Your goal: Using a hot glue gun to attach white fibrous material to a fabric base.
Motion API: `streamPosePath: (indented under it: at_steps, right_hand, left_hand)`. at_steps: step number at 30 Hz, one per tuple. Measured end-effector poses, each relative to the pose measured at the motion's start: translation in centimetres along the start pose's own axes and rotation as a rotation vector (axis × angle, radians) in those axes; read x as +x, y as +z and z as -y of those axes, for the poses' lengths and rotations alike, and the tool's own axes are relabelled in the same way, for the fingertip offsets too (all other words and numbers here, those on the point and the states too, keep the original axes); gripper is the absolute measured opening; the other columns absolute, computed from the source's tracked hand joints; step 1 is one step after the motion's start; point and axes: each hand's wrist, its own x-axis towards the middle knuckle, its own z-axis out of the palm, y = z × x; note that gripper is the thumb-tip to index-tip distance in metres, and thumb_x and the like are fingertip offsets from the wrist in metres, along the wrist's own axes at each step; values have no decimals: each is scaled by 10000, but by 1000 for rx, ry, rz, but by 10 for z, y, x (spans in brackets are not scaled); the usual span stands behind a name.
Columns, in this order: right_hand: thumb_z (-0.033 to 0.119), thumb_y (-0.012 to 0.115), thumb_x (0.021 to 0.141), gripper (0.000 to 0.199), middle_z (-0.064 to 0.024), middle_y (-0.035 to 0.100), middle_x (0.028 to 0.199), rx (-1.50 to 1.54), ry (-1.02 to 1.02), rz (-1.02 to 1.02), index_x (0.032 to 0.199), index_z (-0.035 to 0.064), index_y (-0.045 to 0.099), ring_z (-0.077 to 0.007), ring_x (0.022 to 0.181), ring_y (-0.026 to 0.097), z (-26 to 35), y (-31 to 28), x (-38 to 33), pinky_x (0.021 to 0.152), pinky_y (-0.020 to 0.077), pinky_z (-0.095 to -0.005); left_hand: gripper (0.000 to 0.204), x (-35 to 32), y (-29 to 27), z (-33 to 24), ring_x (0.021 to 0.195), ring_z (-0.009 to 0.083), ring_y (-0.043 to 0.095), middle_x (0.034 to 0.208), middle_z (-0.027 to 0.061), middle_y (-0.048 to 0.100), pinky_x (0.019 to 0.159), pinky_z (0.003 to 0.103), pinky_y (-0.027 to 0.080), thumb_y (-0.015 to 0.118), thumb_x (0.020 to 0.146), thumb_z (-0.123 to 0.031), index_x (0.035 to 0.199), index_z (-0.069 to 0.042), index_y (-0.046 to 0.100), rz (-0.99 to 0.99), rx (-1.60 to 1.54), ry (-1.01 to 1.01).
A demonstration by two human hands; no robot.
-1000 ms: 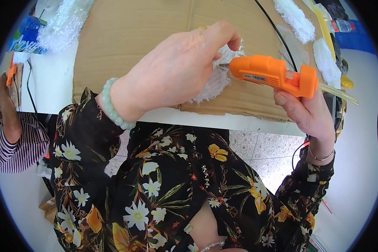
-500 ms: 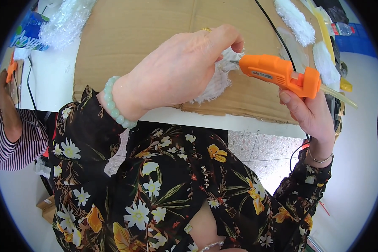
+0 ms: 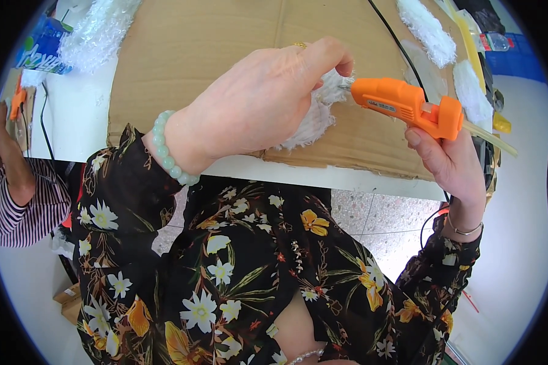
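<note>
Her left hand [image 3: 256,106] pinches a white fluffy piece [image 3: 313,115] just over the cardboard sheet [image 3: 213,42], near the table's front edge. At three o'clock from it, her right hand [image 3: 450,164] is wrapped around an orange glue gun [image 3: 402,106], nozzle touching the fluff. More white fluffy strips [image 3: 426,30] lie at one o'clock

Orange glue gun [image 3: 402,106], white fluff [image 3: 313,118]
</note>
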Motion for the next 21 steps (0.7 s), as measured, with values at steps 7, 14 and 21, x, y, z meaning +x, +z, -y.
streamPosePath:
  at_steps: [7, 14, 21]
  right_hand:
    - [261, 634, 911, 341, -46, 511, 636, 23, 22, -29, 1126, -2, 598, -149, 556, 480, 0, 0, -2, 556, 409, -289]
    - [258, 643, 900, 356, -58, 517, 647, -55, -56, -34, 1153, 11, 601, -180, 572, 500, 3, -1, -2, 575, 427, -303]
    - [241, 622, 923, 262, -33, 546, 773, -47, -75, 2, 1017, 1, 574, -125, 698, 497, 5, 0, -1, 641, 418, -271]
  left_hand:
    - [420, 2, 1, -3, 982, 333, 665, 1085, 150, 607, 809, 365, 539, 367, 764, 149, 1134, -16, 478, 12, 12, -7]
    - [423, 2, -1, -3, 978, 335, 667, 1094, 152, 609, 789, 366, 536, 371, 763, 148, 1137, -18, 479, 15, 23, -6]
    - [416, 2, -3, -3, 978, 335, 669, 1094, 156, 609, 787, 368, 534, 372, 767, 144, 1137, -13, 479, 24, 30, 2]
